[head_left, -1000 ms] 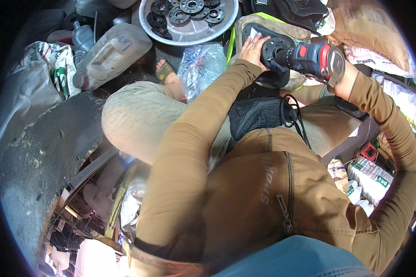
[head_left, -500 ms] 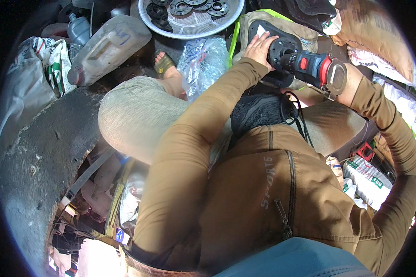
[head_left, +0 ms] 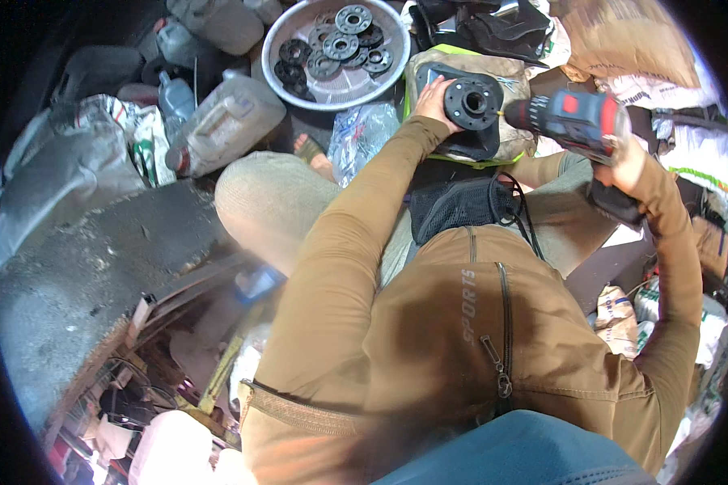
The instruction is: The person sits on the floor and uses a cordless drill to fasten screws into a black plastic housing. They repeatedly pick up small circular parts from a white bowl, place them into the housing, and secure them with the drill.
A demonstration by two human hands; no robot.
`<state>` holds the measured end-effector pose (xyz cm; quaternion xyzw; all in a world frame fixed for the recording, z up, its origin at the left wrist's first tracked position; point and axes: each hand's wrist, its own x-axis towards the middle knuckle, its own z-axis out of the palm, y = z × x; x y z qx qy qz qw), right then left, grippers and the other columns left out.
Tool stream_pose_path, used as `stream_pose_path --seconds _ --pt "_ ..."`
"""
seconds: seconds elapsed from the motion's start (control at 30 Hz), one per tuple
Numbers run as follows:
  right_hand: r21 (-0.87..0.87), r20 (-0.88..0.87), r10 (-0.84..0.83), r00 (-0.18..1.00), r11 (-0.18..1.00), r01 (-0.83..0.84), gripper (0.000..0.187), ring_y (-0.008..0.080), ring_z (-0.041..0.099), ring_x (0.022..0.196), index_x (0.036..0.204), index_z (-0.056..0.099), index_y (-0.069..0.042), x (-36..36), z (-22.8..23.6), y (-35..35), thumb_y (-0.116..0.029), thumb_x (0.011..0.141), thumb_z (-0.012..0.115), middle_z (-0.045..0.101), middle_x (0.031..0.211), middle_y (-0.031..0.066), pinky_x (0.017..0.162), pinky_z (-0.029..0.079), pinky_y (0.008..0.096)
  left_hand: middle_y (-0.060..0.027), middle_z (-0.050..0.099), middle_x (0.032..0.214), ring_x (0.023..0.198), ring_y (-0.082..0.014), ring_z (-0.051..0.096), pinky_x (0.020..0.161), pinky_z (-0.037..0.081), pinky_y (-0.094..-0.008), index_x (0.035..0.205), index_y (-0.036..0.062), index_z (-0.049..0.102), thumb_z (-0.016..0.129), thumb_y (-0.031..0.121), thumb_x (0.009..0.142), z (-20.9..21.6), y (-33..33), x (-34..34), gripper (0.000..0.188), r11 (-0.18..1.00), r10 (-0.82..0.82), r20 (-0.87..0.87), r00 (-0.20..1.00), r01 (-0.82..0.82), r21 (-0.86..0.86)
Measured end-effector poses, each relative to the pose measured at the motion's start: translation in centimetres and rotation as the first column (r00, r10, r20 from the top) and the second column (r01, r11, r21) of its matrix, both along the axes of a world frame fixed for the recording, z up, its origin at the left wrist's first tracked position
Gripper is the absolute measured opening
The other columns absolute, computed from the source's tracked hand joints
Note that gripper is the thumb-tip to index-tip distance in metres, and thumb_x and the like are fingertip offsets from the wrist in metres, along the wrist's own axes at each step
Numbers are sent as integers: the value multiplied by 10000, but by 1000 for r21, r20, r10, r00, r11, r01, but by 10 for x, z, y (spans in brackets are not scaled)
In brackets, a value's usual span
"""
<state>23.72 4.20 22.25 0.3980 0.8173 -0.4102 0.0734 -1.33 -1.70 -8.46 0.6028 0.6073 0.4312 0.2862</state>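
Observation:
A black round flange disc (head_left: 458, 105) with a raised hub and small holes faces up, with my left hand (head_left: 433, 102) closed on its left edge. Beneath it lies a dark flat pad (head_left: 479, 145) on a beige bag (head_left: 519, 139) trimmed in yellow-green. My right hand (head_left: 628, 168) is wrapped round the handle of a blue, black and red cordless drill (head_left: 573, 120). The drill points left; its thin bit is beside the disc's right edge, and whether they touch I cannot tell. My fingers partly hide the disc's left side.
A round perforated basin (head_left: 270, 50) at the far side holds several black discs (head_left: 341, 45). Clear plastic wrap (head_left: 364, 139) lies near my foot. Cloudy jugs (head_left: 233, 121) and sacks stand left, a black curved piece (head_left: 485, 31) lies behind, and a brown sack (head_left: 623, 36) rests far right.
The drill has moved right, away from the disc's hub, and its handle now shows. My left hand stays at the disc. The whole view has shifted, showing more of the basin.

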Motion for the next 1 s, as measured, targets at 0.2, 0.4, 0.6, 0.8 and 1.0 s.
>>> stream_pose_path --seconds 0.2,0.4,0.6,0.8,1.0 --pt "-279 349 -552 758 711 646 569 177 518 425 1175 503 -27 128 -12 -48 100 622 549 527 581 84 387 405 302 -193 423 1376 1298 -310 395 1075 328 -361 1394 109 366 771 158 571 33 17 -53 918 866 -305 23 952 287 -408" --pt "-425 57 -678 733 648 632 491 154 514 432 1049 582 -8 189 -67 -81 88 569 544 544 645 66 401 425 282 -142 645 1099 1051 -258 598 900 463 -331 1027 81 691 679 201 770 95 47 -24 284 985 -40 -172 984 10 -174" --pt "-466 35 -652 757 660 590 360 113 507 455 973 578 1 197 -70 -78 68 619 593 549 656 38 429 438 268 -122 683 988 935 -291 647 842 502 -356 972 155 720 640 274 802 75 150 66 222 853 -428 -445 787 188 -488" --pt "-406 -58 -628 776 725 556 417 103 517 479 1043 550 -4 194 -63 -78 53 639 637 544 635 30 442 433 269 -128 674 1045 987 -279 648 852 505 -363 991 123 718 572 310 816 12 207 102 295 796 -499 -665 556 -9 -605" --pt "-457 37 -654 756 662 595 434 102 545 491 1084 553 -15 183 -52 -72 56 663 635 565 637 30 449 475 251 -126 674 1063 1024 -262 641 871 507 -362 1048 112 698 558 265 829 24 192 104 302 835 -496 -747 442 7 -550"
